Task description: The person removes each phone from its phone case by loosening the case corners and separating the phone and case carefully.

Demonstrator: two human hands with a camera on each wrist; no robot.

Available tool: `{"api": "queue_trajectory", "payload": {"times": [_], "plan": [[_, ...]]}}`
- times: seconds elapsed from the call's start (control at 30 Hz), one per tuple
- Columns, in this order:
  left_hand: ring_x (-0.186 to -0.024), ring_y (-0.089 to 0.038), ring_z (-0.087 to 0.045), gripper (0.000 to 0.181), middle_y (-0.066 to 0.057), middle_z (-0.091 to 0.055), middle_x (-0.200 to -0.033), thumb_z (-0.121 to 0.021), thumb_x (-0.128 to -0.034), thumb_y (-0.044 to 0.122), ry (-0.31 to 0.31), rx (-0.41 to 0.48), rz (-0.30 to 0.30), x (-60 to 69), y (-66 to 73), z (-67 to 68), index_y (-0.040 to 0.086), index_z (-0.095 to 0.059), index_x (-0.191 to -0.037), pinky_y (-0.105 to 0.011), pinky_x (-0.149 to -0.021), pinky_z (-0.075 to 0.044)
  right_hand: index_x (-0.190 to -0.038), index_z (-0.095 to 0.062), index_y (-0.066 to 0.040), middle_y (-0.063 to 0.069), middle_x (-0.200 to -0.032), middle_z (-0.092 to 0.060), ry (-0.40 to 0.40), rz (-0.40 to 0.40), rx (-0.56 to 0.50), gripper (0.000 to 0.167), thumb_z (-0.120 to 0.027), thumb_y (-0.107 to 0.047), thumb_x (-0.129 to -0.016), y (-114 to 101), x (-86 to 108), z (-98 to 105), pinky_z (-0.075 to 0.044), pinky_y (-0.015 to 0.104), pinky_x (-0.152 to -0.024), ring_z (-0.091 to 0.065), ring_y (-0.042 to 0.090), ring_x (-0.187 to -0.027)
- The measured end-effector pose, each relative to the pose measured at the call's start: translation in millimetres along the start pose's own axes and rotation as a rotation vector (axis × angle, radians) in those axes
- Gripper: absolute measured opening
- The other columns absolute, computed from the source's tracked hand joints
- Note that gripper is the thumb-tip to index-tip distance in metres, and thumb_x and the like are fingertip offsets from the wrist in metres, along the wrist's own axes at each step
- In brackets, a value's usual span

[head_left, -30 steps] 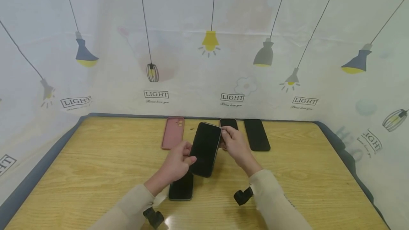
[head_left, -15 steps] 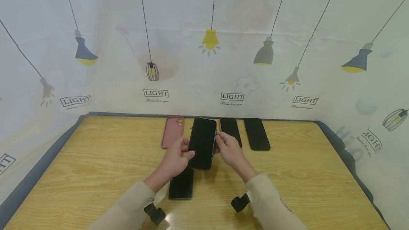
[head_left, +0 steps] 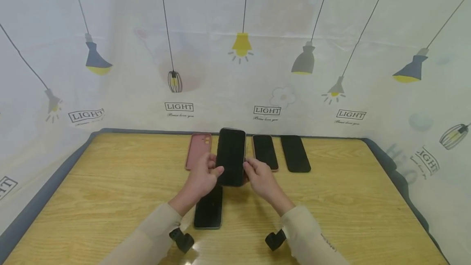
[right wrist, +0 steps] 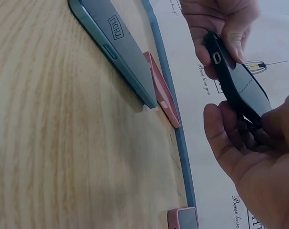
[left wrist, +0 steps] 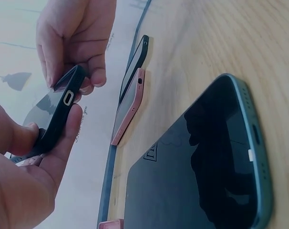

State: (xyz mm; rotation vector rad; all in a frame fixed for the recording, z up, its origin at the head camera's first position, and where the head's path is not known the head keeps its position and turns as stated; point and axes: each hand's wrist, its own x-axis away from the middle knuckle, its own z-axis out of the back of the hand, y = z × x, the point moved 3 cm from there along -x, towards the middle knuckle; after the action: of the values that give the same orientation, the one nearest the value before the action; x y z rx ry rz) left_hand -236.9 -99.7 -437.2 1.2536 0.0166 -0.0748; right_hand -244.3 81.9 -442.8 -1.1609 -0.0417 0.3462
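Note:
Above the table, both hands hold a phone [head_left: 231,156] in a black case, its dark screen turned towards me. My left hand [head_left: 202,177] grips its left edge, thumb over the front and fingers behind. On the lower right edge, my right hand [head_left: 263,179] pinches the phone between thumb and fingers. The left wrist view shows the case's port cutout [left wrist: 68,98] at the bottom end. Below the left hand lies another phone [head_left: 208,209] with a green-blue frame, screen up, its upper end hidden in the head view.
A pink phone case [head_left: 198,152] lies at the table's back edge, left of the held phone. To the right are a phone in a pink case [head_left: 265,152] and a black-cased phone [head_left: 296,153]. A printed cloth [head_left: 220,85] rises behind the wooden table [head_left: 349,199].
The held phone has moved away from me and slightly left, and stands straighter. My right hand has slid from its upper right edge to the lower right edge.

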Motion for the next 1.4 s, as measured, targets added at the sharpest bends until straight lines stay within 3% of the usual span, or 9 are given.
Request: {"api": "queue_trajectory", "payload": {"times": [0.13,0.23,0.33,0.5,0.87,1.07,1.23,1.4], "plan": [[-0.083,-0.022,-0.064,0.022,-0.022,-0.068,-0.097,-0.063,-0.0976,-0.005,0.023,-0.005,0.029,-3.4,1.5,0.7,-0.009,-0.052,-0.117,-0.035,-0.070,-0.056,-0.094,-0.061,0.004,0.017,-0.076,-0.067,-0.021,-0.006,0.006,0.025,-0.046,-0.006,-0.110,0,3.0,-3,-0.058,0.040,-0.067,-0.072,0.038,-0.073],[-0.084,-0.023,-0.064,0.023,-0.023,-0.067,-0.099,-0.063,-0.0979,-0.004,0.036,-0.006,0.046,-5.2,2.0,1.8,-0.009,-0.052,-0.118,-0.037,-0.072,-0.057,-0.098,-0.062,0.006,0.020,-0.077,-0.068,-0.039,-0.007,-0.008,0.023,-0.046,-0.006,-0.110,0,6.2,-5,-0.059,0.046,-0.071,-0.071,0.043,-0.075],[-0.083,-0.023,-0.063,0.022,-0.023,-0.066,-0.097,-0.063,-0.0979,-0.004,0.048,0.000,0.047,-6.6,1.3,2.5,-0.008,-0.052,-0.116,-0.037,-0.070,-0.056,-0.106,-0.063,0.008,0.021,-0.079,-0.069,-0.047,0.005,-0.022,0.021,-0.046,-0.004,-0.110,0,9.2,-6,-0.059,0.054,-0.074,-0.071,0.043,-0.075],[-0.081,-0.022,-0.065,0.020,-0.021,-0.066,-0.094,-0.063,-0.0979,-0.004,0.071,0.010,0.043,-8.6,-0.8,2.7,-0.008,-0.051,-0.114,-0.036,-0.069,-0.055,-0.105,-0.063,0.008,0.018,-0.077,-0.068,-0.041,0.050,-0.015,0.019,-0.047,-0.001,-0.108,2,12.0,-9,-0.059,0.052,-0.071,-0.070,0.037,-0.072],[-0.071,-0.017,-0.059,0.020,-0.013,-0.059,-0.084,-0.064,-0.0976,-0.004,0.079,0.006,0.043,-9.2,-0.3,1.3,-0.006,-0.051,-0.113,-0.031,-0.061,-0.050,-0.091,-0.060,0.001,0.008,-0.070,-0.065,0.025,0.148,0.197,0.020,-0.047,0.007,-0.105,2,12.8,-16,-0.055,0.026,-0.061,-0.067,0.022,-0.065],[-0.078,-0.021,-0.061,0.024,-0.016,-0.062,-0.090,-0.063,-0.0992,-0.002,0.038,-0.032,0.032,-5.8,2.4,-2.0,-0.005,-0.050,-0.119,-0.033,-0.065,-0.052,-0.092,-0.060,0.003,0.006,-0.070,-0.064,0.043,0.155,0.313,0.017,-0.047,0.011,-0.101,-3,13.1,-17,-0.050,0.025,-0.056,-0.064,0.019,-0.062],[-0.079,-0.025,-0.064,0.022,-0.015,-0.067,-0.090,-0.063,-0.0998,-0.001,0.008,-0.061,-0.003,-2.3,5.2,-4.6,-0.003,-0.051,-0.117,-0.033,-0.064,-0.051,-0.092,-0.059,0.003,0.002,-0.069,-0.061,0.048,0.108,0.356,0.013,-0.049,0.010,-0.096,-5,12.8,-18,-0.046,0.025,-0.055,-0.055,0.011,-0.058],[-0.076,-0.023,-0.063,0.020,-0.014,-0.068,-0.090,-0.064,-0.0998,0.000,0.005,-0.075,-0.020,-0.5,7.7,-6.6,-0.002,-0.051,-0.115,-0.032,-0.064,-0.051,-0.098,-0.059,0.008,0.004,-0.071,-0.054,0.084,0.106,0.417,0.011,-0.050,0.011,-0.094,-4,12.5,-19,-0.046,0.029,-0.057,-0.050,0.013,-0.062]]}}
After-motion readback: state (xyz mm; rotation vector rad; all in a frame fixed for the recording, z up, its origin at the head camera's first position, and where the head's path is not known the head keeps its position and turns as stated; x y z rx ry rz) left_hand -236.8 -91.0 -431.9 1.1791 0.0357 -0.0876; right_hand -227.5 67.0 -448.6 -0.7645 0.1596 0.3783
